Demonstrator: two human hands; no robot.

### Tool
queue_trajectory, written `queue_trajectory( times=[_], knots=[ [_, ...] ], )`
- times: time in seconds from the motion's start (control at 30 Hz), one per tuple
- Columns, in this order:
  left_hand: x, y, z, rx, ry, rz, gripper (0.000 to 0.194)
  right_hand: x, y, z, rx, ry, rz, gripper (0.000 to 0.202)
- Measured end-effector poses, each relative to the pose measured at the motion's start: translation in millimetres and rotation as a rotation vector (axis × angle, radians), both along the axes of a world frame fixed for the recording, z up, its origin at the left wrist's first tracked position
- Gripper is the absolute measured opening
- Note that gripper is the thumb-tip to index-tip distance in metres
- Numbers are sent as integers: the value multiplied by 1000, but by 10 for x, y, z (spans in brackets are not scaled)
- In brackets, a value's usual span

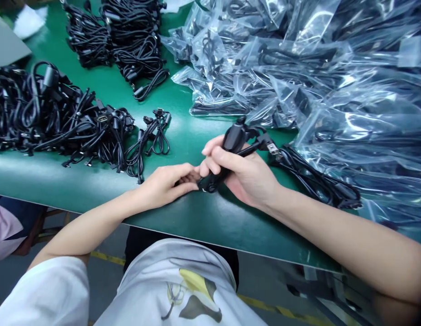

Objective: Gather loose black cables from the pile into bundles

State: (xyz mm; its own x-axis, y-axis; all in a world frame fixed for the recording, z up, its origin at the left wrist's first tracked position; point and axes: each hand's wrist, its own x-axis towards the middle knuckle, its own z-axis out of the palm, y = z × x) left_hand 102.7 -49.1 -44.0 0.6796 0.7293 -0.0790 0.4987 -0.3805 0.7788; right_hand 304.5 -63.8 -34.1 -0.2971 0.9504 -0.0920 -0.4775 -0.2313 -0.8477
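My right hand [253, 174] is closed around a folded black cable [235, 136] with a thick dark cylinder on it, held just above the green table. A metal plug end of a cable shows by the back of that hand. My left hand [169, 183] is pinched at the lower end of the same cable, its fingertips meeting those of my right hand; the exact grip is partly hidden. Beside my right wrist lies a bundle of black cables [319, 179]. Left of my hands, a few loose coiled cables [159, 131] rest on the table.
A long heap of black cables [61, 113] covers the left side. Stacked cable bundles [132, 40] lie at the back. Clear plastic bags of cables [281, 77] fill the right side. The green table [183, 217] ends just before my body. Another person's clothing [5, 228] shows at far left.
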Motion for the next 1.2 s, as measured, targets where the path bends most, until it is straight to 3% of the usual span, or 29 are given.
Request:
queue_trajectory(
  times=[0.1,0.17,0.23,0.33,0.47,0.6,0.7,0.8,1.0,1.1,1.2],
  knots=[
    [-86,141,16,351,81,313,28,40,65,20,-47,-30,-37,16],
    [-128,229,6,550,248,423,39,46,100,29,-93,-65,-61,14],
    [-144,278,-19,601,426,371,46,38,112,44,-149,-106,-69,16],
    [-147,281,-45,563,499,297,30,27,101,63,-215,-137,-37,14],
    [-177,243,0,423,230,383,7,46,116,-1,-307,-84,-101,7],
    [-173,194,37,196,-118,441,14,45,176,-126,-409,-18,-165,10],
    [-129,169,16,-1,-295,416,19,22,194,-166,-367,51,-144,20],
    [-81,154,10,-170,-330,319,39,14,177,-157,-259,94,-113,28],
    [-12,49,37,-481,-264,57,31,23,130,-112,-107,7,-64,28],
    [18,-10,7,-639,-420,127,32,-4,120,-114,-117,-10,-81,34],
    [57,-48,-15,-523,-466,234,28,-58,91,-127,-132,-13,-34,38]
  ],
)
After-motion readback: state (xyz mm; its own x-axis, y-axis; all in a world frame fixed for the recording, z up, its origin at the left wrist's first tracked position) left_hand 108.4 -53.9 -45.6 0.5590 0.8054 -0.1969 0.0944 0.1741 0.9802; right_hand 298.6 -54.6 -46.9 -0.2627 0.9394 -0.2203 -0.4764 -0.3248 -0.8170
